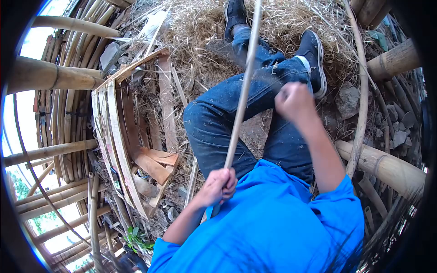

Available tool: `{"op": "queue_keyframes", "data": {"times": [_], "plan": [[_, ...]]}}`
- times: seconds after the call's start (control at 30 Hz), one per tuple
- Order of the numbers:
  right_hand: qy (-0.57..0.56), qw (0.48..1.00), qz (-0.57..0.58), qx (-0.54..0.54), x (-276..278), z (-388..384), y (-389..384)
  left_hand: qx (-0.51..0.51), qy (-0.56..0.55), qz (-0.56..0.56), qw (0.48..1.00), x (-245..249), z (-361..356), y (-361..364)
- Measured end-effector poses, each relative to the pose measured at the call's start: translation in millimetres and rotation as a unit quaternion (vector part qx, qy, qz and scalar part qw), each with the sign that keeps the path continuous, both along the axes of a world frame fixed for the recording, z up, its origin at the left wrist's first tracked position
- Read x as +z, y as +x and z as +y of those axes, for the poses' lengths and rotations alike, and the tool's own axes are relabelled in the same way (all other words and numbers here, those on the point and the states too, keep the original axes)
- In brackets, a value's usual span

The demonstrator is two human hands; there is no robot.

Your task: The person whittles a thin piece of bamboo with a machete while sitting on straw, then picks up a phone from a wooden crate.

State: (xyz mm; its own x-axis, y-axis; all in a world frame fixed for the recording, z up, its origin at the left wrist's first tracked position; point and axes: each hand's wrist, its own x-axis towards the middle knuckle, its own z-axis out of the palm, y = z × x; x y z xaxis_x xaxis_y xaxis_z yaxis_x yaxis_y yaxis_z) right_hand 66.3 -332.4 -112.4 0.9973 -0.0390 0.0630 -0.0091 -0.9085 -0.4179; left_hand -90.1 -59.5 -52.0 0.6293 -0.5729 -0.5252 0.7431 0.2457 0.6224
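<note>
A long thin pole (246, 86), probably bamboo, runs from the top of the view down across my lap. My left hand (217, 185) is closed around its lower part, close to my waist. To the right of the pole, above my lower leg, my right hand (296, 103) is closed in a fist. What it holds, if anything, is too blurred to make out; a faint smear lies between it and the pole. My legs in dark jeans (218, 113) are bent and crossed on the ground, with fibre bits on them.
Straw-like shavings (191, 32) cover the ground around my shoes. A wooden crate (114, 123) with broken slats lies at left. Bamboo poles (59, 75) form a frame on the left, and thick bamboo (382, 166) lies at right beside rocks (348, 100).
</note>
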Motion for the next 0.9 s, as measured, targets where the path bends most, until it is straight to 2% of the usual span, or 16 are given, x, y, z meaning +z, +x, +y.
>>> {"op": "queue_keyframes", "data": {"times": [0.03, 0.07, 0.1, 0.17, 0.23, 0.3, 0.33, 0.4, 0.57, 0.8, 0.9], "plan": [[0.029, 0.988, 0.099, -0.118, 23.9, -18.5, 20.3, -0.023, 0.001, 0.007, 1.000, 0.1, 5.0, -9.1], [0.024, 0.984, 0.083, -0.157, 26.0, -42.9, 31.5, -0.036, 0.055, 0.035, 0.997, 4.5, 8.5, -14.7], [0.035, 0.981, 0.045, -0.187, 24.9, -63.2, 33.4, -0.050, 0.063, 0.026, 0.996, -1.9, 17.0, -20.5], [0.049, 0.983, 0.004, -0.177, 30.1, -82.9, 26.4, -0.052, 0.071, 0.019, 0.996, -1.2, 27.2, -21.0], [0.137, 0.977, -0.016, -0.160, 42.4, -72.0, 8.2, -0.044, 0.046, 0.007, 0.998, -8.5, 34.7, -21.7], [0.137, 0.981, -0.064, -0.119, 39.7, -62.1, -7.1, -0.041, 0.013, -0.010, 0.999, -19.7, 33.3, -16.7], [0.129, 0.984, -0.022, -0.122, 37.5, -58.8, -11.8, -0.022, -0.009, -0.014, 1.000, -23.8, 32.2, -13.0], [0.177, 0.976, -0.031, -0.119, 30.8, -46.6, -22.7, -0.006, -0.014, -0.032, 0.999, -20.8, 28.9, 0.7], [0.445, 0.889, -0.004, -0.106, 3.3, -7.2, -38.5, -0.012, 0.032, -0.094, 0.995, -13.6, 28.5, 26.7], [0.476, 0.877, 0.025, -0.063, 15.7, 24.1, -44.4, -0.021, 0.092, -0.161, 0.982, -25.8, 36.3, 21.0], [0.503, 0.862, 0.043, -0.042, 19.4, 25.6, -44.9, -0.017, 0.094, -0.154, 0.984, -24.9, 31.5, 12.1]]}}
